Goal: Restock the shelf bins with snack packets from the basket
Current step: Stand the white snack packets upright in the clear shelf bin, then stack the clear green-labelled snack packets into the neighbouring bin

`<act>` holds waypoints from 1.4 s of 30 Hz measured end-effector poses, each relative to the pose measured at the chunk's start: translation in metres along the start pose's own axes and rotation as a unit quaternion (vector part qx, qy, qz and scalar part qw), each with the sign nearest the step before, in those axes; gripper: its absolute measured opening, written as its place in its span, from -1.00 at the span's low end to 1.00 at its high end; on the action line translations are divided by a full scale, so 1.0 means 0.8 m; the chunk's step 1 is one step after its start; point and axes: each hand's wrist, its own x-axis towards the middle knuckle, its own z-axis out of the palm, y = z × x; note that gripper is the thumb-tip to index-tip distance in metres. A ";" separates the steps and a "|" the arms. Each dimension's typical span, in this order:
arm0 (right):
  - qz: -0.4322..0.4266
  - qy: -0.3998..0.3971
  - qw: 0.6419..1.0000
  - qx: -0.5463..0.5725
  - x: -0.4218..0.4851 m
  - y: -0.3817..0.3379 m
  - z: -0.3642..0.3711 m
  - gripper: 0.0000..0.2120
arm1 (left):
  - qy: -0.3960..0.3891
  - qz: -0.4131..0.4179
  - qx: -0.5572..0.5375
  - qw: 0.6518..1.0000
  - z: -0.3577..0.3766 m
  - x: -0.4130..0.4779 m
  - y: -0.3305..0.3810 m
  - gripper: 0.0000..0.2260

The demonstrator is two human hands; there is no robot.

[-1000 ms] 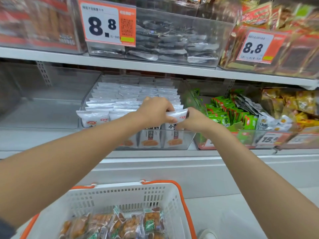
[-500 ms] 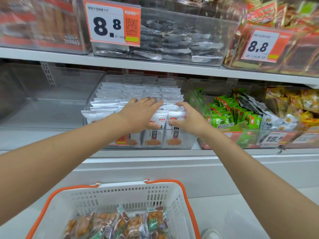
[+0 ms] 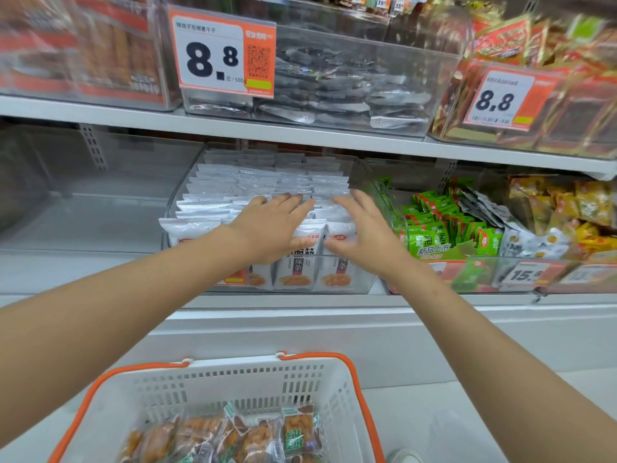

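A clear shelf bin (image 3: 362,285) on the middle shelf holds rows of upright white snack packets (image 3: 213,195). My left hand (image 3: 270,225) lies flat with straight fingers on the tops of the front packets. My right hand (image 3: 362,232) does the same just to its right, fingers spread over the packets. Neither hand holds anything. Below, a white basket (image 3: 233,385) with orange handles holds several clear packets of orange-brown snacks (image 3: 253,436).
A clear bin to the left (image 3: 100,208) shows nothing inside. To the right stands a bin of green packets (image 3: 444,228), then yellow ones (image 3: 567,212). The upper shelf (image 3: 300,132) carries bins with 8.8 price tags (image 3: 223,55). A white ledge (image 3: 334,329) runs below the shelf.
Both hands let go of a white packet they held at the bin's front and now lie flat on the packet tops, reaching further back.
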 end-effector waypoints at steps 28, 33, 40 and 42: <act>-0.006 0.006 0.994 -0.111 0.017 0.011 0.003 -0.61 | 0.098 0.018 0.002 0.995 0.015 -0.015 -0.002 -0.49; -0.031 0.091 0.993 -0.064 0.005 0.014 0.013 -0.53 | 0.097 0.018 0.040 0.994 0.016 -0.016 -0.001 -0.48; -0.081 0.158 0.982 -0.067 -0.013 -0.001 0.025 -0.58 | 0.108 -0.015 0.045 0.993 0.018 -0.023 0.011 -0.40; -0.102 0.209 0.971 -0.059 -0.023 -0.012 0.035 -0.63 | 0.124 -0.027 0.049 0.991 0.016 -0.030 0.016 -0.37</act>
